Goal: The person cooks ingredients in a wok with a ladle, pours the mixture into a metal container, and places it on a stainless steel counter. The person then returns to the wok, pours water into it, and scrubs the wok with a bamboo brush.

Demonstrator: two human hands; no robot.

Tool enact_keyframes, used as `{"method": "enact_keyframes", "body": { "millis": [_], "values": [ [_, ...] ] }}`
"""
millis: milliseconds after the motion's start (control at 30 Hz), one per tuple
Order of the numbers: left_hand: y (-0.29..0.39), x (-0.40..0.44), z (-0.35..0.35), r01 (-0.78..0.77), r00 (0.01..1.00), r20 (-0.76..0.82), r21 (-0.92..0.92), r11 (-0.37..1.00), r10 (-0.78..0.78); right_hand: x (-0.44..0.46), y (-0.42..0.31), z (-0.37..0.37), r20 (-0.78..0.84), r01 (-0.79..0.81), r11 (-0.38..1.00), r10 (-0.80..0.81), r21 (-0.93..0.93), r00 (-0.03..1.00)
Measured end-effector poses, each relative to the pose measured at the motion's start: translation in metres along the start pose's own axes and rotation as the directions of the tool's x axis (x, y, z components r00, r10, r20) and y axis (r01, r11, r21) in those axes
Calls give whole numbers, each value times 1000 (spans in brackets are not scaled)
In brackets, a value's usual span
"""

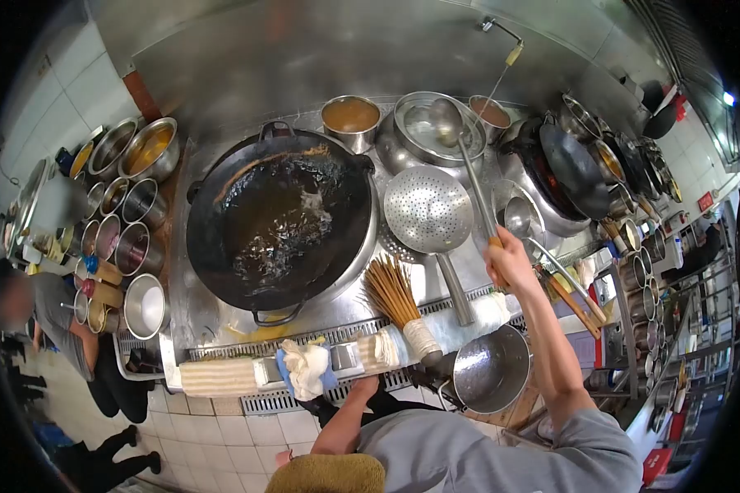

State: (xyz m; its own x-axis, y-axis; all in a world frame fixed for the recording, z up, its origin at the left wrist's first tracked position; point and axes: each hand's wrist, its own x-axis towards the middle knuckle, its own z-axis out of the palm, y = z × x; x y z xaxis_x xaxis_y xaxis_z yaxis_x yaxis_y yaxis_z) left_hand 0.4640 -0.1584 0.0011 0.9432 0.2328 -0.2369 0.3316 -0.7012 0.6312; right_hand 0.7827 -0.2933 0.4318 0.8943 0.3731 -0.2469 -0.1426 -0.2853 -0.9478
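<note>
My right hand (510, 260) is closed around the wooden end of a long-handled ladle (478, 191). The ladle's bowl is over a steel basin (409, 152) of water at the back of the stove. My left hand (365, 386) is low at the stove's front edge, below the towel-wrapped rail; its fingers are hidden. Left of the ladle lies a perforated strainer (428, 209), its handle towards me. A bamboo brush (393, 292) rests on the rail. A large black wok (214, 255) holds dark, bubbling liquid.
A thin stream of water falls from a tap (514, 54) at the back. A second wok (575, 168) leans on the right burner. Below the rail is a deep pot (491, 370). Steel bowls (146, 306) line the left side, where another person (64, 316) stands.
</note>
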Motion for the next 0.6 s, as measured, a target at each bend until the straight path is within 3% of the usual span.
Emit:
{"method": "enact_keyframes", "body": {
  "millis": [33, 133, 167, 233, 300, 400, 500, 567, 600],
  "values": [
    [-8, -2, 10, -55, 997, -57, 22, 998, 56, 21, 6, -1, -25, 55, 994, -58, -98, 998],
    [-10, -1, 16, -53, 993, -103, 48, 997, 57, 60, 15, -4, -112, -54, 999, 54, 6, 992],
    [-10, -1, 16, -42, 993, -111, 39, 998, 46, 65, 19, -10, -39, -104, 965, 117, 242, 992],
    [-5, -2, 10, -33, 991, -129, 33, 999, 37, 71, 27, -26, 141, -234, 728, 188, 645, 972],
    [-5, -4, 15, -13, 994, -108, 12, 1000, 15, 54, 25, -24, 272, -316, 537, 162, 782, 948],
    [-8, -1, 16, -1, 1000, -12, 43, 999, 1, 10, 18, -16, 434, -411, 281, -21, 867, 901],
    [6, 0, -7, 55, 994, 105, -117, 992, -42, -48, -11, 2, 464, -452, 142, -61, 880, 884],
    [29, 2, -45, 233, 928, 339, -199, 952, -156, -76, -6, 3, 470, -462, 93, -84, 882, 879],
    [49, -7, -64, 316, 938, 221, -236, 919, -266, -92, -13, 10, 494, -490, 63, -114, 870, 862]
  ]
}}
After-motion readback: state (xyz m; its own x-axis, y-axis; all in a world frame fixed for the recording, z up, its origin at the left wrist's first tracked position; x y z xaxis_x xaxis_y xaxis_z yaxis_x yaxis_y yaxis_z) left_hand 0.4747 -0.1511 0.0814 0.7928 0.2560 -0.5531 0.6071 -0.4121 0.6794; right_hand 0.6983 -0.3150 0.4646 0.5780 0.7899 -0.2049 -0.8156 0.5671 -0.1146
